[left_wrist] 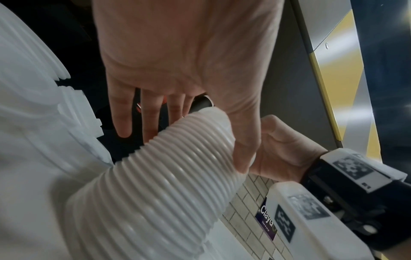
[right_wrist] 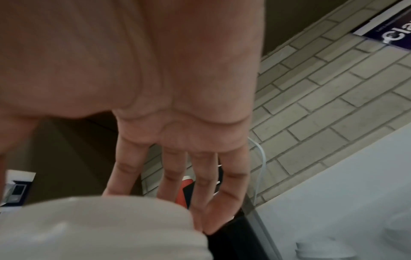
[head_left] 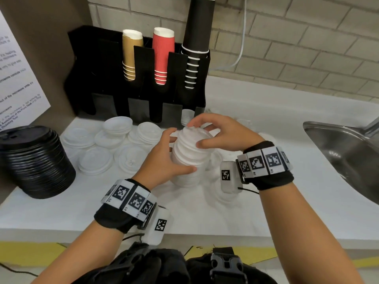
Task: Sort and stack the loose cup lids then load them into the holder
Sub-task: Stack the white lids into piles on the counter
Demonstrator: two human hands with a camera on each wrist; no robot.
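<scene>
Midway by the look of it: tall white lid stack gripped above the counter in left hand and right hand, loose white lids left unsorted, black holder lid slots barely loaded.

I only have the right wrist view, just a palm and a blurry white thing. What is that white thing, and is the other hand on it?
Observer: It is a stack of white lids, and the left hand grips its side.
Operator: Where is my right hand on it?
Observer: The right hand curls over the top of the stack.
Operator: Any lids left loose?
Observer: Yes, loose white lids lie on the counter, left of the stack.
Operator: And dark ones?
Observer: A stack of black lids stands at the far left.
</scene>
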